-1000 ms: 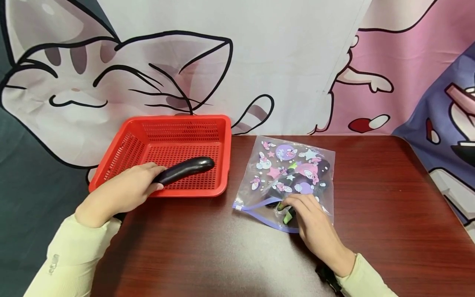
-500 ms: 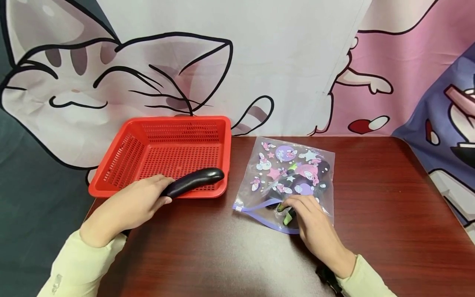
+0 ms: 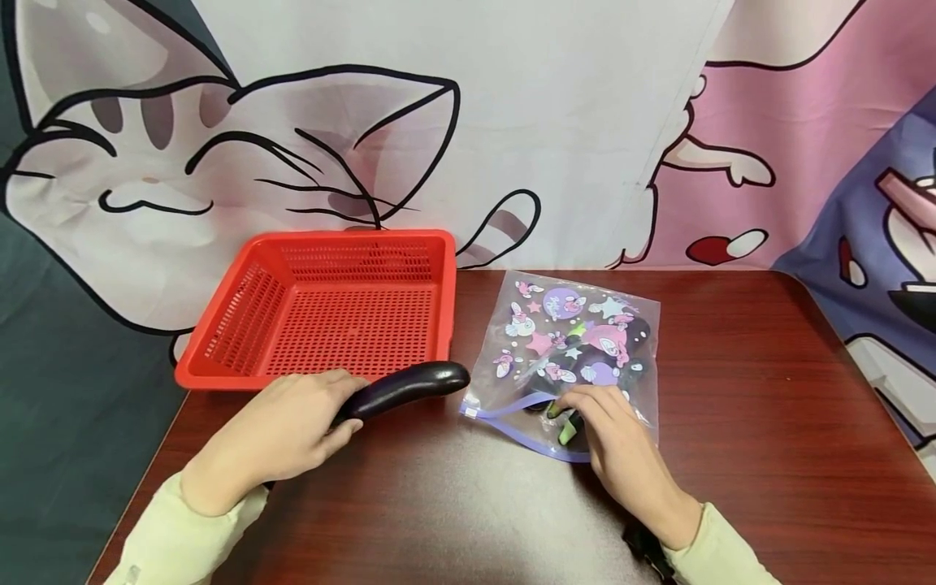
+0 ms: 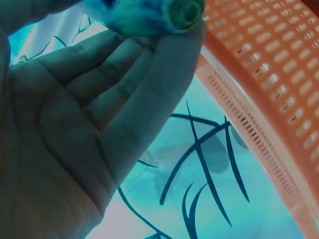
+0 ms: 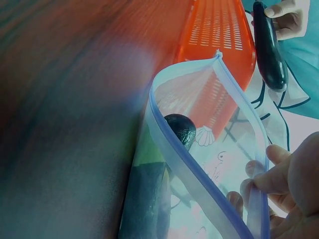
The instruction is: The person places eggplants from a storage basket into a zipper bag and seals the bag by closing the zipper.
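Glossy dark-purple, gently curved eggplant [image 3: 409, 390]: left of clear, printed, lilac-rimmed plastic bag [image 3: 537, 325] | long axis: from left hand [image 3: 285, 426] toward bag's left corner, tip foremost | left hand: thumb and fingers pinching eggplant's rear end, farther from bag | right hand [image 3: 617, 443]: at bag's parted mouth, pinching one edge | red perforated plastic basket [image 3: 351, 325]: left of bag.

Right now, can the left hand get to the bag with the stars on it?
Probably yes. The left hand holds an eggplant whose tip points toward the bag, and nothing seems to stand between them. The right hand holds the bag open.
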`<state>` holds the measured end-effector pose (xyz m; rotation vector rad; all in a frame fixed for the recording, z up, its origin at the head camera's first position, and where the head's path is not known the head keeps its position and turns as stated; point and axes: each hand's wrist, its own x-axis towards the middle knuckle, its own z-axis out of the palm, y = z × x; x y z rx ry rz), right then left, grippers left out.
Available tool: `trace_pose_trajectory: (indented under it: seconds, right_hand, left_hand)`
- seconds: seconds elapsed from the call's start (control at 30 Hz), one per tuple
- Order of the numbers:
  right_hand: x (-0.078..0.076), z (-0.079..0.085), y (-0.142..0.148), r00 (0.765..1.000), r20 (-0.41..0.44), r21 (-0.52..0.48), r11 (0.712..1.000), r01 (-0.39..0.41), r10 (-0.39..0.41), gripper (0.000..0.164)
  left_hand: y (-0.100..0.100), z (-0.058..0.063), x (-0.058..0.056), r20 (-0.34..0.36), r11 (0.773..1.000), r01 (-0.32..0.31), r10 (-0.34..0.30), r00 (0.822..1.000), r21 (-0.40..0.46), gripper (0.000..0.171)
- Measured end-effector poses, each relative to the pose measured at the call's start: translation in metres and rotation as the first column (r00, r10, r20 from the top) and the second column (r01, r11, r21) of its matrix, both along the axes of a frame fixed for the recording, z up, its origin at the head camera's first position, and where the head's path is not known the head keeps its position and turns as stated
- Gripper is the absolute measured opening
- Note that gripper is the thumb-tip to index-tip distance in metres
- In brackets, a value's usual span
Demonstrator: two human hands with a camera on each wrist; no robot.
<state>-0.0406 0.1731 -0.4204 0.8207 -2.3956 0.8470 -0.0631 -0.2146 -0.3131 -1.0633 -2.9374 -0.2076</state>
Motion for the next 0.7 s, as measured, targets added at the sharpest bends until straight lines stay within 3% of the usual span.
trace_pose_trajectory:
  seconds: [0.37, 0.7]
  right_hand:
    - [0.0, 0.001, 0.0, 1.0, -0.011, 0.002, 1.0, 0.003, -0.003, 0.04]
    - [0.0, 0.001, -0.001, 1.0, -0.025, 0.002, 1.0, 0.003, -0.003, 0.04]
  left_hand:
    - [0.021, -0.014, 0.01, -0.049, 0.998, 0.06, -0.059, 0.997, 0.021, 0.031]
    - [0.044, -0.03, 0.021, -0.031, 0.992, 0.115, -0.113, 0.993, 0.051, 0.028]
